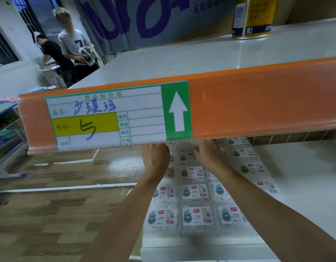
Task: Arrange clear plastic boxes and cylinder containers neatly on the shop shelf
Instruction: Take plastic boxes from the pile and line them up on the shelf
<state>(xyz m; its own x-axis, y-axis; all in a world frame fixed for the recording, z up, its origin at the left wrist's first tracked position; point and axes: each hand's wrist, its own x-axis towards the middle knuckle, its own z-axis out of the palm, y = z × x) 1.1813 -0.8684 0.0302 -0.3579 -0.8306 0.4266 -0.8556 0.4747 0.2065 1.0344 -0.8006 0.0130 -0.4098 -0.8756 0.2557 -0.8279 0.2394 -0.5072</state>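
- White shelf [305, 167], rows of clear plastic labelled boxes [196, 216], orange price rail [258, 104] above;
- left hand [155, 157], right hand [208, 154] reach rearward; grip hidden, cannot tell;
- best to slide boxes flush, rows straight.

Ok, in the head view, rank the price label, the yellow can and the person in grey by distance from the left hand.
1. Price label, just above the left hand.
2. Yellow can, back of the upper shelf, right.
3. Person in grey, across the room, left.
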